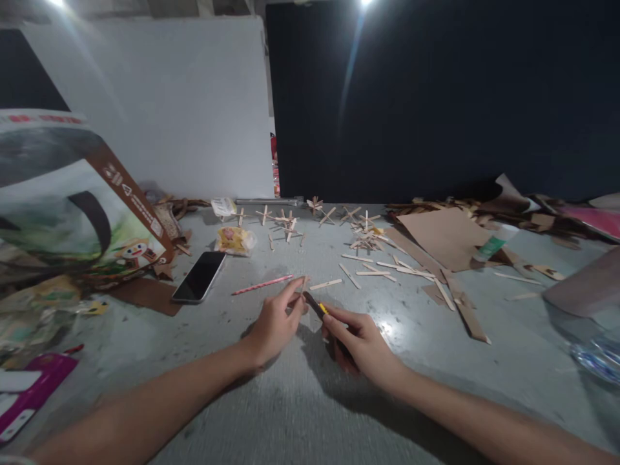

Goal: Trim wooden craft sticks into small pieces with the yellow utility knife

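My left hand (277,321) pinches a small wooden stick (304,285) upright between thumb and fingers. Closed around a utility knife (316,305) with a dark front and a yellow part, my right hand (362,341) holds its tip against or very near the stick; I cannot tell if they touch. Just beyond the hands lies a flat wooden stick (325,284) with dark marks. A red-and-white pencil (262,285) rests left of it. Farther off, several crossed stick pieces (291,226) stand on the grey table (271,413), and loose sticks (376,273) are scattered to the right.
A phone (199,276) and a yellow packet (234,240) lie on the left, before a large printed bag (72,206). A purple object (36,394) sits at the left edge. Cardboard pieces (438,237), a green-and-white tube (495,244) and clear plastic (598,355) occupy the right.
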A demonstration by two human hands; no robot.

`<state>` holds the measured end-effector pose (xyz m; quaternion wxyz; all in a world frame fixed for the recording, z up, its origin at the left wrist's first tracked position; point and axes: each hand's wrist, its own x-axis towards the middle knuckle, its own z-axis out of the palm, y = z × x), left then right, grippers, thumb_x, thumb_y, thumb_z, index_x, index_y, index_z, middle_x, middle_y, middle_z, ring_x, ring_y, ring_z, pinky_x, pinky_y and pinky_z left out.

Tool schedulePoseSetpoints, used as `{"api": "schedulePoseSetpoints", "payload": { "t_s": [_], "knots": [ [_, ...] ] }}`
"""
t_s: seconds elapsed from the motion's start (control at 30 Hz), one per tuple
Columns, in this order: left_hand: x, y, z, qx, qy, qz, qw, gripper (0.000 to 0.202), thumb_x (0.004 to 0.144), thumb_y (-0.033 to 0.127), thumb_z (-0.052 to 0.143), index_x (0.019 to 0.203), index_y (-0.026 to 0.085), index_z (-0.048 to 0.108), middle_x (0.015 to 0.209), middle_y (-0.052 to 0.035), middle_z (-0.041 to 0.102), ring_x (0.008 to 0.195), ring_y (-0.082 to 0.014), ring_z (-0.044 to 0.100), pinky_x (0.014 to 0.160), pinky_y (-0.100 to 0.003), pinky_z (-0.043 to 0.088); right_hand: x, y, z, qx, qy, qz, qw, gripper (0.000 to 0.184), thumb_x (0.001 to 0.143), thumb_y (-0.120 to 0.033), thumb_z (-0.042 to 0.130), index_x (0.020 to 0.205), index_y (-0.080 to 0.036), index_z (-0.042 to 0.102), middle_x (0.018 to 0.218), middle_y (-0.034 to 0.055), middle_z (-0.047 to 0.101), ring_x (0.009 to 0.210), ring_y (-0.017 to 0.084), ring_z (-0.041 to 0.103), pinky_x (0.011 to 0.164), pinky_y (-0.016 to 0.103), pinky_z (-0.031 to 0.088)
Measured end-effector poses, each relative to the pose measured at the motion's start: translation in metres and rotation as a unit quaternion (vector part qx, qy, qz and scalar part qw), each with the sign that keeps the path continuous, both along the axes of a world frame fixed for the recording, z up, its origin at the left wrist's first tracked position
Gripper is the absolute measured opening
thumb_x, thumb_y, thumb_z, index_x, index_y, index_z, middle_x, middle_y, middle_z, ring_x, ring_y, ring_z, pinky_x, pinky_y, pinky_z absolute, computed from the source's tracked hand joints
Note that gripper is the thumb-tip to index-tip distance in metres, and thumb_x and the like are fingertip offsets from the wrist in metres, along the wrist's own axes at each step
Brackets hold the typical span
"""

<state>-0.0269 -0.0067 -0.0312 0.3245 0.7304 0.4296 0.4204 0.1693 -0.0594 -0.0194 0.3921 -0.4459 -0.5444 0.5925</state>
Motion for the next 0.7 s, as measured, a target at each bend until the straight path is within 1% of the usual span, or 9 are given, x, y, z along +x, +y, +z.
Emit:
{"api": "schedulePoseSetpoints", "payload": {
  "t_s": [0.1,0.17,0.23,0.33,0.4,0.47,0.53,0.63,0.7],
  "knots": [
    [0.0006,-0.0004,0.0006,0.010,-0.004,0.008,1.000,0.040,0.101,0.032,0.055,0.137,0.017,0.065,0.101,-0.0088,0.081,0.094,-0.0209,0.078,0.088,-0.035,0.063,0.0007,0.0006,-0.0013,0.004,-0.009,0.003,1.000,0.059,0.089,-0.078,0.060,0.083,-0.019,0.063,0.044,-0.0076,0.048,0.030,0.008,0.039,0.030,0.020,0.025],
    [0.0010,-0.0007,0.0008,0.006,-0.006,0.008,1.000,0.039,0.102,0.033,0.055,0.136,0.017,0.065,0.098,-0.0086,0.081,0.092,-0.0208,0.078,0.087,-0.034,0.063,0.0008,0.0009,-0.0009,0.005,-0.013,0.003,1.000,0.060,0.089,-0.079,0.060,0.083,-0.019,0.063,0.043,-0.0077,0.048,0.030,0.008,0.040,0.030,0.020,0.026],
    [0.0013,-0.0007,0.0006,-0.003,-0.007,0.007,1.000,0.041,0.102,0.034,0.055,0.138,0.016,0.064,0.095,-0.0081,0.080,0.087,-0.0199,0.078,0.082,-0.032,0.063,0.0008,0.0010,-0.0002,0.006,-0.014,0.005,1.000,0.060,0.090,-0.079,0.059,0.084,-0.019,0.063,0.042,-0.0079,0.047,0.029,0.008,0.039,0.030,0.020,0.026],
    [0.0018,-0.0010,0.0005,-0.010,-0.001,0.007,1.000,0.050,0.103,0.035,0.055,0.150,0.018,0.056,0.085,-0.0043,0.078,0.076,-0.0171,0.076,0.076,-0.029,0.061,0.0007,0.0011,-0.0001,0.003,-0.008,0.012,1.000,0.059,0.091,-0.079,0.058,0.083,-0.021,0.063,0.042,-0.0076,0.048,0.028,0.009,0.040,0.029,0.020,0.026],
    [0.0024,-0.0019,0.0013,-0.006,0.004,0.006,1.000,0.057,0.103,0.033,0.054,0.159,0.021,0.047,0.077,0.0001,0.075,0.072,-0.0149,0.074,0.075,-0.027,0.059,0.0008,0.0013,-0.0008,0.000,-0.003,0.015,1.000,0.057,0.091,-0.078,0.059,0.083,-0.021,0.062,0.043,-0.0073,0.050,0.028,0.009,0.042,0.028,0.020,0.027],
    [0.0029,-0.0030,0.0022,-0.003,0.004,0.002,1.000,0.061,0.103,0.030,0.053,0.162,0.024,0.042,0.073,0.0032,0.072,0.070,-0.0132,0.072,0.075,-0.025,0.059,0.0009,0.0015,-0.0019,0.000,0.002,0.016,1.000,0.056,0.092,-0.077,0.059,0.085,-0.021,0.063,0.044,-0.0073,0.050,0.028,0.009,0.044,0.029,0.020,0.028],
    [0.0033,-0.0036,0.0027,-0.008,0.001,-0.003,1.000,0.059,0.102,0.029,0.053,0.161,0.025,0.045,0.072,0.0037,0.070,0.070,-0.0127,0.072,0.075,-0.024,0.059,0.0010,0.0016,-0.0025,0.001,0.004,0.016,1.000,0.056,0.092,-0.076,0.059,0.086,-0.021,0.063,0.045,-0.0077,0.050,0.029,0.009,0.045,0.029,0.020,0.028],
    [0.0031,-0.0019,0.0019,-0.015,-0.010,0.005,1.000,0.055,0.101,0.030,0.055,0.156,0.023,0.052,0.074,0.0023,0.071,0.071,-0.0133,0.072,0.074,-0.025,0.059,0.0013,0.0015,-0.0021,0.002,-0.005,0.019,1.000,0.056,0.093,-0.076,0.058,0.085,-0.020,0.061,0.046,-0.0078,0.052,0.028,0.009,0.044,0.029,0.020,0.028],
    [0.0028,0.0012,0.0010,-0.017,-0.024,0.016,0.999,0.056,0.101,0.033,0.056,0.156,0.021,0.052,0.074,0.0016,0.072,0.069,-0.0136,0.072,0.073,-0.026,0.059,0.0015,0.0009,-0.0017,0.004,-0.016,0.021,1.000,0.057,0.092,-0.077,0.057,0.084,-0.021,0.061,0.045,-0.0081,0.051,0.028,0.009,0.042,0.029,0.020,0.028]
  ]
}}
